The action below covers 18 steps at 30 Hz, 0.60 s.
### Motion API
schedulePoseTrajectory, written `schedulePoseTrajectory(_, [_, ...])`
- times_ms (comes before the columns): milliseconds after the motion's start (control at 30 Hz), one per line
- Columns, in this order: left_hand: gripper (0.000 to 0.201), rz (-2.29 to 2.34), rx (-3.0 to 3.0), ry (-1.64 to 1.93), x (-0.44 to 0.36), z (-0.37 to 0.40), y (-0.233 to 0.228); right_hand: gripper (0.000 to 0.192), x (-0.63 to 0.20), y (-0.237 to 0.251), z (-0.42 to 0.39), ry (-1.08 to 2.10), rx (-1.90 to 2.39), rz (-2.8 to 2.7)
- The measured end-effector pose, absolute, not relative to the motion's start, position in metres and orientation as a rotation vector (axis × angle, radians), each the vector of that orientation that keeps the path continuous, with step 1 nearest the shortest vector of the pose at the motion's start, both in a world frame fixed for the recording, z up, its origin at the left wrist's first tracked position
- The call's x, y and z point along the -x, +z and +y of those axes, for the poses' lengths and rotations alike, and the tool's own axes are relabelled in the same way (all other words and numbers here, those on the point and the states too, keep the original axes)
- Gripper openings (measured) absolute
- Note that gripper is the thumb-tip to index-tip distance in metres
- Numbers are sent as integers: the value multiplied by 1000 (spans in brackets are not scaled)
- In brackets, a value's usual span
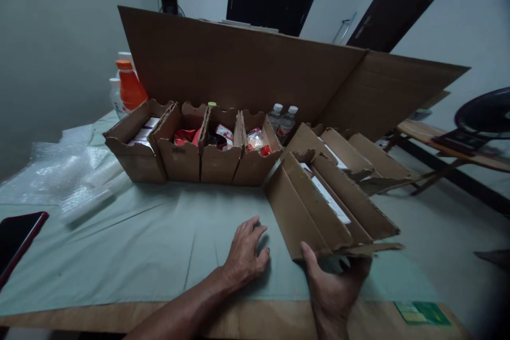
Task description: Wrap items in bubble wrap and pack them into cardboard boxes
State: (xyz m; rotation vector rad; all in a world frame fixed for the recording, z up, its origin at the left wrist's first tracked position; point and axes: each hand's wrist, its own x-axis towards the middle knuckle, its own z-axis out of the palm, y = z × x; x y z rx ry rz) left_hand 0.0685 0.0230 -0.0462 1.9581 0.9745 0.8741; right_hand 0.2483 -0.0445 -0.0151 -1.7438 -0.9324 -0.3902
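Note:
My right hand [338, 287] grips the near end of a cardboard box [298, 207], thumb on its side and fingers beneath the end. White flat packages [329, 199] stand inside that box. Palm down, my left hand [245, 249] lies on the pale green cloth [159, 255] with fingers loosely apart and nothing in them. Beyond it stands a row of cardboard bins: one with white boxes [145, 132], one with red packets [186, 137], one with a red-and-white packet [223, 135], and one with small wrapped items [255, 139].
Behind the bins rises a large cardboard panel [247, 69]. An orange bottle [131, 87] and clear bottles [286, 123] stand near it. Bubble wrap [79, 170] and a phone [18, 239] lie left. More boxes [378, 156] sit right; a green packet [422, 313] is at the front edge.

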Motion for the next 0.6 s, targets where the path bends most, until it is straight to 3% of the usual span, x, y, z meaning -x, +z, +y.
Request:
schedulePoseTrajectory(100, [53,979,-1986,873,-69,21,-45,102,-248,-23,-33,-437,1787,-967])
schedulePoseTrajectory(300, [48,986,-2008,882,-70,21,-43,123,-241,-18,26,-401,1916,-884])
schedulePoseTrajectory(433, [46,987,-2004,886,-69,22,-42,122,-236,-9,55,-285,1996,-916])
schedulePoseTrajectory(500, [45,991,-1995,894,-69,22,-43,115,-235,-11,49,-271,2022,-958])
schedulePoseTrajectory(600, [46,983,-2000,899,-69,22,-44,84,-232,-19,28,-236,1983,-1172])
